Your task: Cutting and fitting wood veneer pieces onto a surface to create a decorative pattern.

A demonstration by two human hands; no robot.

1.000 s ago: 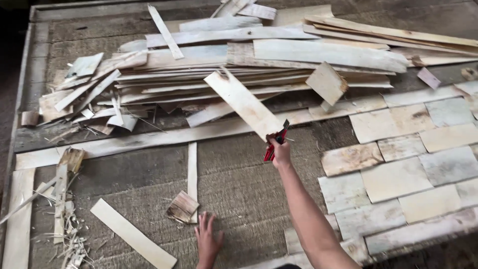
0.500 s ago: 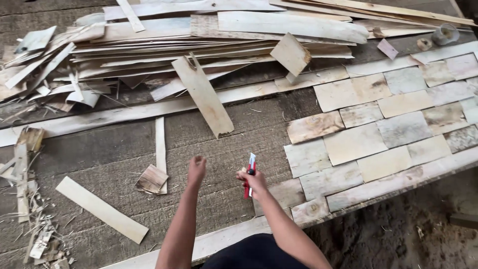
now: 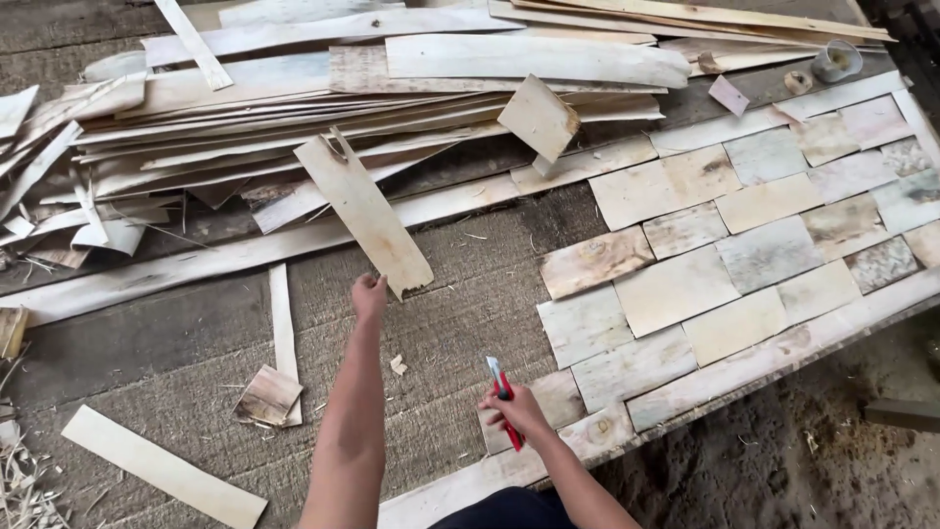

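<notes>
My left hand (image 3: pixel 369 295) reaches forward over the grey mat, its fingers curled just below the near end of a long pale veneer strip (image 3: pixel 364 211) that leans against the heap; whether it touches the strip is unclear. My right hand (image 3: pixel 513 411) is closer to me and grips a red utility knife (image 3: pixel 502 390) with the blade end pointing up. It rests over a small veneer piece (image 3: pixel 553 397) at the near edge of the tiled patch.
A big heap of long veneer strips (image 3: pixel 392 88) fills the back. Rectangular veneer tiles (image 3: pixel 744 225) lie laid like bricks on the right. Loose offcuts (image 3: pixel 267 395) and a plank (image 3: pixel 162 465) lie at left. Bare earth (image 3: pixel 803 451) is at lower right.
The long strip has dropped from my right hand onto the heap. My left hand has reached forward to its near end, while my right hand has drawn back with the knife.
</notes>
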